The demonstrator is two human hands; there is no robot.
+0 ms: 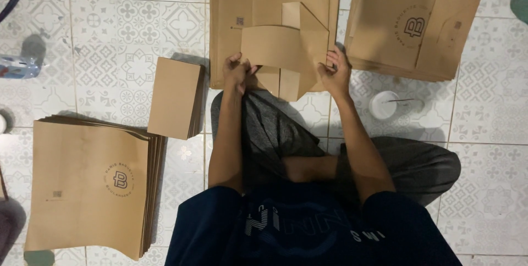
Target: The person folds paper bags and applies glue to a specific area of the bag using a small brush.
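Observation:
I sit cross-legged on a patterned tile floor. In front of me lies a flat brown paper bag [286,46] with its bottom flaps partly folded up. My left hand [237,71] pinches the bag's lower left edge with its fingers closed. My right hand [334,71] grips the lower right edge of the folded part. The bag rests on a stack of flat brown sheets [231,2] that runs to the top of the view.
A stack of printed brown bags [88,183] lies at the lower left. Another such stack [407,24] sits at the upper right. A small pile of plain brown rectangles [175,97] is left of my knee. A white cup with a stick [383,104] stands at the right.

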